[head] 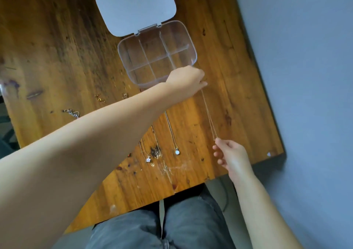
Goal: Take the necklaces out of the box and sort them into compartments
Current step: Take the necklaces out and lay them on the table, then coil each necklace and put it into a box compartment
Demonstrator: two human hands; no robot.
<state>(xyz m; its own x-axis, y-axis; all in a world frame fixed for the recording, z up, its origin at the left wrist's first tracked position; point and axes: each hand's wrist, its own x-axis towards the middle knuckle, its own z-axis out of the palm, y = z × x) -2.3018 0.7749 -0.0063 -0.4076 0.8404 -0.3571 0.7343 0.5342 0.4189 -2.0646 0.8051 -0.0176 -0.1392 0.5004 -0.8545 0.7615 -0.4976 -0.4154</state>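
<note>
Two hands hold one thin chain necklace (209, 115) stretched taut between them over the wooden surface (57, 57). Left hand (186, 78) reaches across from the left, just at the near right corner of the clear plastic box (191, 44), fingers pressed together and pinching the far end of the chain; exact fingertip grip is hidden behind the knuckles. Right hand (232, 156) sits near the surface's near right edge, fingers (217, 148) curled and pinching the near end of the chain. Chain runs as a doubled strand in a straight line from one hand to the other, beside the box, not inside it.

Box is open, lid (135, 7) flipped back flat on the surface behind it, hinge between. Compartments inside look empty, dividers visible through the clear walls.

Several other necklaces lie on the surface left of the held chain: one with a round pale pendant (177, 151), chain running away toward the left forearm; one with a small flower pendant (148, 159); another dark chain between them, detail too small to tell. Farther left, partly past the forearm, a gold piece (99, 98) and a silver piece (72, 113) lie well apart from the box.

Grey trousers (149, 227) of the person show below the surface edge; grey floor (315, 76) at right
</note>
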